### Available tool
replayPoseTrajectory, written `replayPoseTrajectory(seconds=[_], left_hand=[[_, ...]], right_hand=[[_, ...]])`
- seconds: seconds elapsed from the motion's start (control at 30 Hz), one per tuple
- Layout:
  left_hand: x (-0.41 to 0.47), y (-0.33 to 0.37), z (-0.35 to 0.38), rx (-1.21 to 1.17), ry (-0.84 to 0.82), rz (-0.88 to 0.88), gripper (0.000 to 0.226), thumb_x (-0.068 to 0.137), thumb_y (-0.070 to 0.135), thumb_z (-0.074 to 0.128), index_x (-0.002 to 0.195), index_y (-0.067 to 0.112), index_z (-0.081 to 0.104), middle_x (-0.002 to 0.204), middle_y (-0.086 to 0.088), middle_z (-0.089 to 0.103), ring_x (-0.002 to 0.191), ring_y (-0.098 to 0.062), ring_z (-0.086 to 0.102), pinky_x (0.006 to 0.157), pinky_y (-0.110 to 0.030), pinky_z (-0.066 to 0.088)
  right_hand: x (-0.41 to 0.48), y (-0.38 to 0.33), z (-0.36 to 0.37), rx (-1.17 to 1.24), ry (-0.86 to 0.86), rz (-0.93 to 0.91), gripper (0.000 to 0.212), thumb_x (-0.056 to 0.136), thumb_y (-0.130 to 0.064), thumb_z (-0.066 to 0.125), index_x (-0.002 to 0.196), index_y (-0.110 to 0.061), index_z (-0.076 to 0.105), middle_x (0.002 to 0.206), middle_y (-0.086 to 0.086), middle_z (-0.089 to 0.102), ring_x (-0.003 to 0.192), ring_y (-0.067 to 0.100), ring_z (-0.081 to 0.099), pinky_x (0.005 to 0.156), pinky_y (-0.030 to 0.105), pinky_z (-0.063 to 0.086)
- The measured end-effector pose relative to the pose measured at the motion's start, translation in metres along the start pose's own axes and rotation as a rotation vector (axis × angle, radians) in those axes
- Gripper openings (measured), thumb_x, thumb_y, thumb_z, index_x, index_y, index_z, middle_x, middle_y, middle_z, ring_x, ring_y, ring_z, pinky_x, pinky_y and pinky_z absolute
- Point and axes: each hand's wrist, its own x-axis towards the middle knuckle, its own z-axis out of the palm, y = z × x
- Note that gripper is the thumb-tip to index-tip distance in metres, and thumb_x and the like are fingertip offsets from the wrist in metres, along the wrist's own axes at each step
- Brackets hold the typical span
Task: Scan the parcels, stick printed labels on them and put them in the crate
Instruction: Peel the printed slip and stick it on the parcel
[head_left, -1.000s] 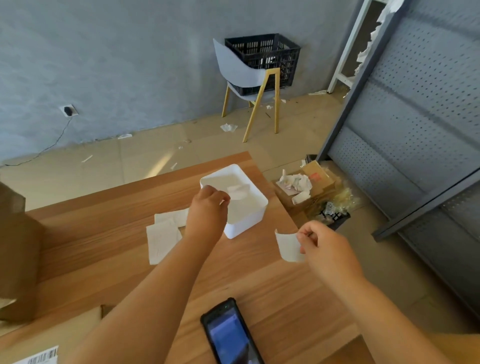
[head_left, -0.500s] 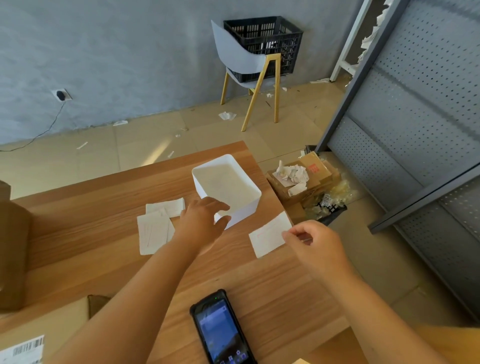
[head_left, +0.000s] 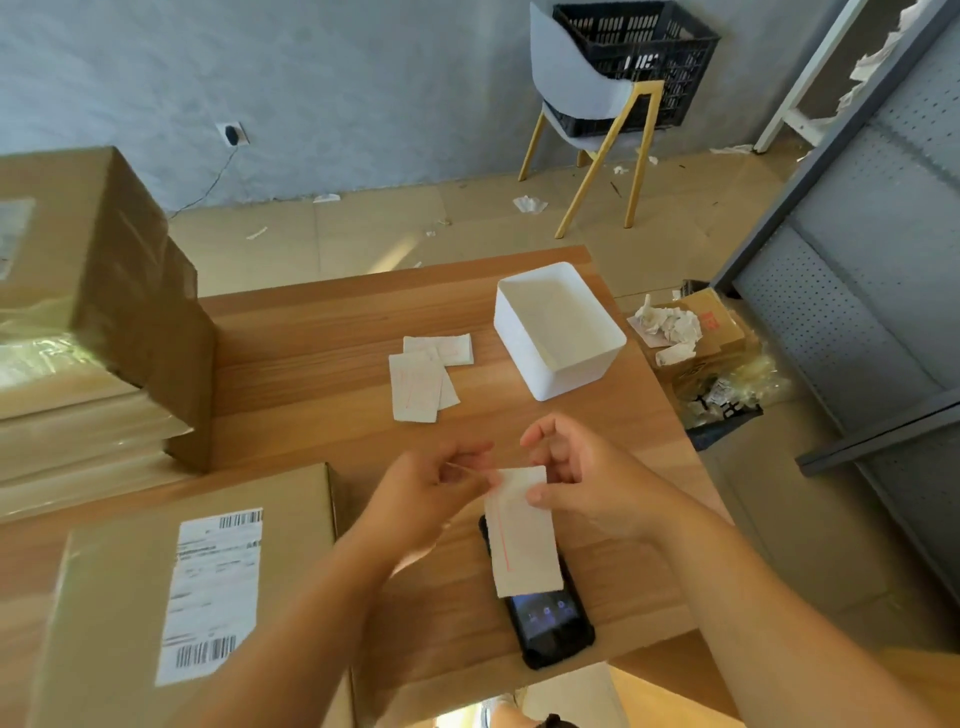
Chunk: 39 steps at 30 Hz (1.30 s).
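The worktop (head_left: 322, 374) filled the middle of the frame, with a grey perforated rack (head_left: 857, 291) running down the right edge. A stack (head_left: 93, 291) of taped brown parcels occupied the upper left of the worktop. Just below it, at lower left, lay a flat parcel (head_left: 119, 597) with a barcoded shipping label (head_left: 213, 587) on its top face.

At the top of the frame a chair (head_left: 576, 88) stood on the floor against the wall, carrying a black crate (head_left: 644, 47) on its seat, well apart from the worktop. On the floor at right, between worktop and rack, sat an open carton (head_left: 701, 332) with crumpled paper on it.

A white tub (head_left: 519, 348) stood near the upper right corner of the worktop. Left of it lay several overlapping white slips (head_left: 421, 379).

Both hands met at lower centre, above the worktop. The right hand (head_left: 582, 483) held a white label (head_left: 522, 540) by its upper right edge, thumb on the face and fingers curled behind. The left hand (head_left: 426, 499) had its fingers closed in a pinch at the label's upper left corner; blur hid the exact contact. The label hung over the upper half of a black scanner (head_left: 550, 623), which lay screen-up near the worktop's lower edge. Whether the label touched the scanner could not be told.
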Motion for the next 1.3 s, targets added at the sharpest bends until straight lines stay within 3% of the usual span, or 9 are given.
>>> replayPoseTrajectory(seconds=[0.13,0.27,0.43,0.57,0.7,0.87,0.97,1.1,1.3], left_hand=[[-0.030,-0.017,-0.031,0.066,0.104,0.001,0.016,0.084,0.019,0.068,0.087,0.034,0.065,0.079,0.007,0.070,0.071,-0.006,0.065,0.066,-0.021,0.052],[-0.060,-0.038,-0.061,-0.034,0.248,0.017,0.021,0.085,0.012,0.066,0.082,0.033,0.066,0.077,0.009,0.068,0.069,0.002,0.062,0.066,-0.014,0.049],[-0.102,-0.068,-0.096,-0.237,0.463,0.017,0.022,0.087,0.007,0.062,0.090,0.029,0.067,0.080,0.006,0.064,0.076,-0.011,0.065,0.067,-0.013,0.051],[-0.134,-0.094,-0.126,-0.316,0.507,0.030,0.021,0.088,0.005,0.060,0.096,0.023,0.066,0.074,0.012,0.063,0.076,-0.014,0.066,0.075,-0.028,0.054],[-0.162,-0.120,-0.150,-0.379,0.519,0.009,0.021,0.086,0.000,0.061,0.098,0.016,0.064,0.069,0.011,0.061,0.068,-0.011,0.064,0.076,-0.034,0.054],[-0.199,-0.157,-0.168,-0.423,0.569,-0.116,0.016,0.079,0.008,0.071,0.091,0.015,0.066,0.067,0.004,0.065,0.065,-0.019,0.066,0.071,-0.034,0.053],[-0.219,-0.174,-0.175,-0.314,0.606,-0.218,0.001,0.083,0.013,0.069,0.082,0.012,0.069,0.070,-0.002,0.072,0.066,-0.019,0.070,0.070,-0.033,0.055],[-0.241,-0.193,-0.183,-0.115,0.612,-0.297,0.010,0.081,0.024,0.070,0.074,0.017,0.069,0.068,-0.003,0.071,0.065,-0.020,0.066,0.065,-0.034,0.053],[-0.248,-0.208,-0.177,0.008,0.633,-0.328,0.011,0.080,0.024,0.072,0.072,0.020,0.066,0.062,0.001,0.064,0.061,-0.015,0.057,0.056,-0.025,0.041]], right_hand=[[0.005,-0.009,0.048,0.015,-0.026,0.025,0.046,0.083,0.000,0.069,0.109,-0.030,0.046,0.098,0.004,0.064,0.090,0.019,0.065,0.082,0.037,0.057],[0.007,-0.012,0.097,0.019,0.157,0.075,0.048,0.081,-0.016,0.075,0.115,-0.033,0.046,0.109,-0.008,0.061,0.100,0.010,0.061,0.085,0.034,0.055],[0.003,-0.016,0.152,-0.047,0.191,0.180,0.042,0.083,-0.040,0.071,0.118,-0.027,0.052,0.109,-0.013,0.059,0.099,0.005,0.058,0.077,0.025,0.049],[0.004,-0.018,0.194,0.032,0.159,0.199,0.011,0.088,-0.021,0.068,0.096,-0.015,0.063,0.092,0.000,0.071,0.076,0.010,0.066,0.068,0.029,0.056],[0.004,-0.024,0.233,0.166,0.204,0.151,0.002,0.089,-0.005,0.064,0.090,-0.004,0.063,0.078,0.009,0.069,0.058,0.008,0.061,0.056,0.024,0.054],[0.001,-0.022,0.281,0.126,0.189,0.061,0.005,0.088,-0.005,0.065,0.090,-0.009,0.062,0.079,0.005,0.063,0.056,0.009,0.060,0.060,0.026,0.054],[0.000,-0.016,0.310,0.076,0.159,0.045,0.023,0.081,-0.005,0.073,0.096,-0.018,0.061,0.082,0.011,0.063,0.059,0.012,0.058,0.060,0.025,0.050],[-0.004,-0.005,0.336,-0.029,0.139,0.070,0.037,0.077,-0.012,0.078,0.098,-0.033,0.056,0.088,0.005,0.065,0.071,0.014,0.061,0.070,0.026,0.052],[-0.008,0.002,0.350,-0.177,0.187,0.045,0.032,0.078,-0.012,0.078,0.091,-0.021,0.051,0.081,-0.006,0.057,0.062,0.003,0.055,0.057,0.015,0.047]])
